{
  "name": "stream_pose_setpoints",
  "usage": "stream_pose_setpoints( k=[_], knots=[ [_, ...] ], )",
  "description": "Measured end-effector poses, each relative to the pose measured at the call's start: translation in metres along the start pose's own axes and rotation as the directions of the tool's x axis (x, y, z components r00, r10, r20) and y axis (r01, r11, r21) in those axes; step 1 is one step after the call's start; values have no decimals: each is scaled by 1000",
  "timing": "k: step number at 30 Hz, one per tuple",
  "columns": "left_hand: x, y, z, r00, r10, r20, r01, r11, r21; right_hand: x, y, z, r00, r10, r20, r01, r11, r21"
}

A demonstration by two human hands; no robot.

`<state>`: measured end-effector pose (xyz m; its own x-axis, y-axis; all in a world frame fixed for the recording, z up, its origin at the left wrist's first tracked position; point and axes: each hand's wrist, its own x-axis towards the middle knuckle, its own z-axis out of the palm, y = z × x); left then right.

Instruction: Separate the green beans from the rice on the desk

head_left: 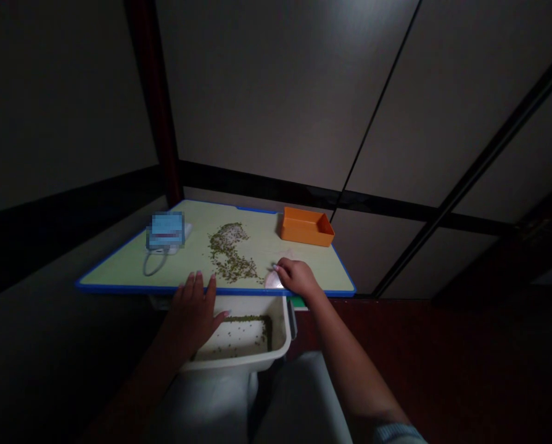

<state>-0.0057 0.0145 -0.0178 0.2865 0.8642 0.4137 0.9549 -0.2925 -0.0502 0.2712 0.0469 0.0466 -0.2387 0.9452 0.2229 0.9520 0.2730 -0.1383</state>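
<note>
The left hand (192,314) lies over the near edge of the tabletop (267,237), left of that edge's middle. Its grip is wide: the fingers point toward the far edge with their tips over the board, and the thumb stretches sideways above the white plastic tub (238,364). The right hand (298,277) is at the near edge, toward the near right corner, with its fingers curled inward beside a pale pinkish patch (274,280). Whether that grip is closed on anything, I cannot tell.

Small green beans (233,266), like mung beans, lie scattered on the tabletop between the far and near edges, left of the right hand. They form a curved spread whose far end surrounds a paler area, and a few strays trail toward the pinkish patch. More beans are in the tub, which sits below the near edge, partly under it; they line its inner sides, with single ones dotted over its white floor.

An orange rectangular tray (306,234) stands near the far right corner. Near the left edge sits a white device (187,230) with a blurred blue top, and a pale cable (145,265) loops out in front of it.
</note>
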Motion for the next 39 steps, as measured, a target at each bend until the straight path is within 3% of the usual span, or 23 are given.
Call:
stream_pose_setpoints(
  k=[10,17,22,26,31,39],
  knots=[
    [1,3,-2,1000,-20,8,20,1000,-4,6,-7,0,990,139,-17,-140,984,-108],
    [1,4,-7,1000,-8,19,8,1000,17,6,-1,3,967,236,-96,-242,969,-57],
    [1,4,-5,1000,-7,6,7,1000,13,4,3,3,982,160,-96,-151,984,90],
    [1,4,-2,1000,-7,-6,7,1000,4,5,-1,3,992,104,-68,-107,994,-33],
    [2,5,-2,1000,-13,-5,13,1000,6,6,-6,3,977,181,-112,-196,970,-142],
    [2,5,-6,1000,-12,15,12,1000,15,1,-5,2,996,1,-89,-15,988,-152]
  ],
)
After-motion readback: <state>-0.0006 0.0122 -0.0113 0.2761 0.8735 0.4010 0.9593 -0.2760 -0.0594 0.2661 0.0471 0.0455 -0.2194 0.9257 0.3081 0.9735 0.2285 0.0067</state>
